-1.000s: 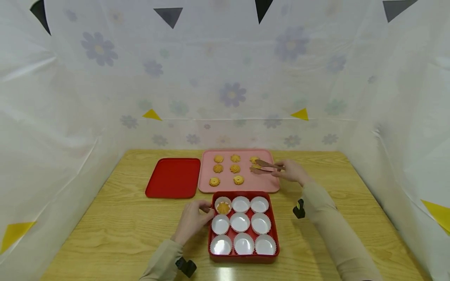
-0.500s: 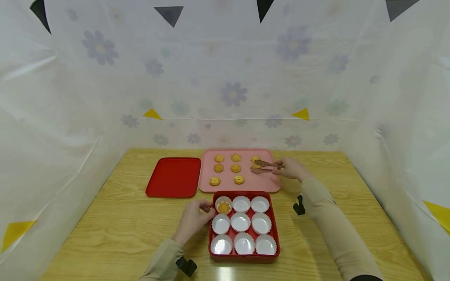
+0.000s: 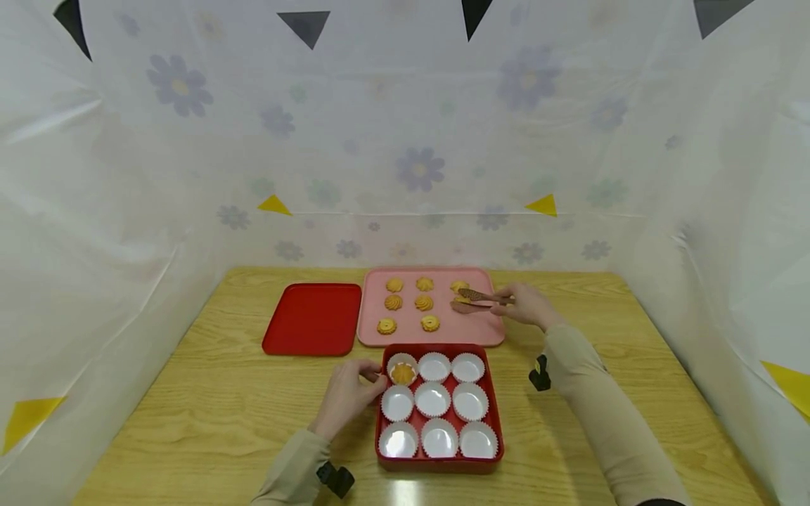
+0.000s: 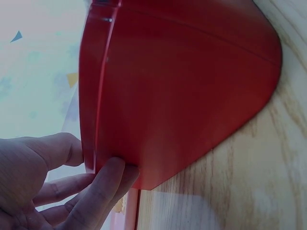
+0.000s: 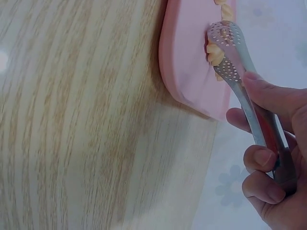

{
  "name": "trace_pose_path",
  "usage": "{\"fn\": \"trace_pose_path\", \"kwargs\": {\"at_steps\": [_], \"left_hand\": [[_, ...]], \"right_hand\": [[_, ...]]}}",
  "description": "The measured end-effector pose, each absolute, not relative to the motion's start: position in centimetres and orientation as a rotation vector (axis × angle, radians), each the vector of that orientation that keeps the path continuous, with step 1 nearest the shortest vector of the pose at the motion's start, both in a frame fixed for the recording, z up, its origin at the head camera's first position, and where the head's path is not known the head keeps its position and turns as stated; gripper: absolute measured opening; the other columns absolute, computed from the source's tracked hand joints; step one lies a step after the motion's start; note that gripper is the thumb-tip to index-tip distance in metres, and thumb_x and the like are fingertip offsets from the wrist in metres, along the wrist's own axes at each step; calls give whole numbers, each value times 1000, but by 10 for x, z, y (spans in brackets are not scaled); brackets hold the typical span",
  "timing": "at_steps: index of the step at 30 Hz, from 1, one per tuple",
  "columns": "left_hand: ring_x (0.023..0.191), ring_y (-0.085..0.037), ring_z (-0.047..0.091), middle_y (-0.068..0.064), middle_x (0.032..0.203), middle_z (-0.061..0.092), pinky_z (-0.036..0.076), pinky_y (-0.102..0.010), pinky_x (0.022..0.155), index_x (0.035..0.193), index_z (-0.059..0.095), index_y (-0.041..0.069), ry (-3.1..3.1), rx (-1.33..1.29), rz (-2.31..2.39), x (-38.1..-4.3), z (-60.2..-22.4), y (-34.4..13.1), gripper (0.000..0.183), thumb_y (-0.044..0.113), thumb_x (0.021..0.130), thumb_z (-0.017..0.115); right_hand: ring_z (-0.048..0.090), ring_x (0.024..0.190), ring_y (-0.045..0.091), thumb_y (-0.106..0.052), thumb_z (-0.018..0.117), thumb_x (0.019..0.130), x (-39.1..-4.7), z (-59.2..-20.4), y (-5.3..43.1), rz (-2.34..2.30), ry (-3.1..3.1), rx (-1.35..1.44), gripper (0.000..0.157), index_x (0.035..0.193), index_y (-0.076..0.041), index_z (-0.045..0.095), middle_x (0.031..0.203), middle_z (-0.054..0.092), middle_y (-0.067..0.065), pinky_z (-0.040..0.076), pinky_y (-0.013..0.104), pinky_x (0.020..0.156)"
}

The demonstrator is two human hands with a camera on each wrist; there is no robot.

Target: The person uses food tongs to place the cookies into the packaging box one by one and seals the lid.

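Note:
My left hand holds the left rim of a red box near its far corner. In the left wrist view, the thumb lies at the rim and fingers touch the outer wall. White paper cups fill the box in rows; the far-left cup contains a star-shaped cookie. My right hand grips metal tongs with perforated ends. Their ends stand on either side of a cookie on the pink tray; whether they squeeze it I cannot tell.
Several other piped cookies lie in rows on the pink tray, just beyond the box. A flat red tray lies left of the pink one. White patterned sheeting encloses the wooden table at the back and sides.
The tongs and my right hand have hardly moved, staying around the same cookie. My left hand keeps its place at the box. The head view has shifted very slightly.

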State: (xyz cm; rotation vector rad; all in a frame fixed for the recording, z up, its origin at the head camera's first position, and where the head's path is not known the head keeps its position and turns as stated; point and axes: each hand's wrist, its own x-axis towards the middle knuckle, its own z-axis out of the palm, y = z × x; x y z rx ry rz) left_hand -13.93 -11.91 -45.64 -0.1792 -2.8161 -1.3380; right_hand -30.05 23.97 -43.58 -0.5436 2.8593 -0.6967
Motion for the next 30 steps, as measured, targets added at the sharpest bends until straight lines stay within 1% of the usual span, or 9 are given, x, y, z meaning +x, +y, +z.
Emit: {"fn": "trace_pose_path", "kwargs": {"at_steps": [6, 11, 14, 20, 24, 27, 30], "left_hand": [[78, -15, 63, -8, 85, 76, 46, -21, 61, 102, 76, 2, -2814, -171, -1340, -140, -457, -120, 20, 11, 84, 72], [76, -15, 62, -8, 85, 76, 45, -20, 60, 102, 76, 2, -2820, -171, -1342, -140, -457, -120, 20, 11, 84, 72], [74, -15, 62, -7, 84, 76, 45, -21, 59, 101, 76, 2, -2822, -174, -1348, -139, -456, -120, 20, 11, 84, 72], [76, -15, 62, -7, 84, 76, 45, -22, 61, 100, 77, 3, -2823, -169, -1346, -138, -456, -119, 19, 11, 83, 73], [76, -16, 62, -7, 84, 76, 45, -21, 62, 100, 77, 3, -2820, -164, -1351, -138, -456, -119, 18, 10, 83, 73], [76, -15, 63, -7, 84, 76, 45, -21, 62, 101, 77, 3, -2820, -160, -1352, -138, -455, -119, 19, 10, 84, 73], [77, -15, 63, -7, 85, 76, 46, -22, 62, 101, 76, 2, -2820, -168, -1353, -138, -455, -119, 19, 10, 84, 74]], "right_hand": [[61, 119, 47, -25, 66, 97, -297, -432, 239, -736, 2849, -521, 39, 125, 1, 68, 130, 65, 26, 51, 59, 96], [59, 122, 47, -25, 65, 97, -291, -428, 240, -765, 2836, -537, 37, 125, 0, 69, 135, 62, 26, 49, 60, 98], [62, 118, 45, -24, 66, 97, -288, -427, 243, -778, 2853, -586, 36, 125, 0, 69, 131, 65, 25, 49, 60, 99], [68, 104, 35, -21, 69, 95, -278, -425, 245, -849, 2881, -660, 36, 125, -2, 70, 116, 72, 20, 50, 59, 99], [68, 99, 33, -20, 71, 93, -269, -424, 247, -871, 2905, -703, 34, 123, -3, 71, 107, 75, 17, 53, 57, 92], [67, 93, 27, -21, 72, 93, -262, -423, 249, -864, 2932, -732, 33, 121, -4, 72, 102, 75, 12, 54, 47, 80], [61, 84, 19, -20, 73, 92, -255, -421, 250, -885, 2932, -749, 33, 121, -5, 73, 100, 75, 8, 48, 35, 69]]}}
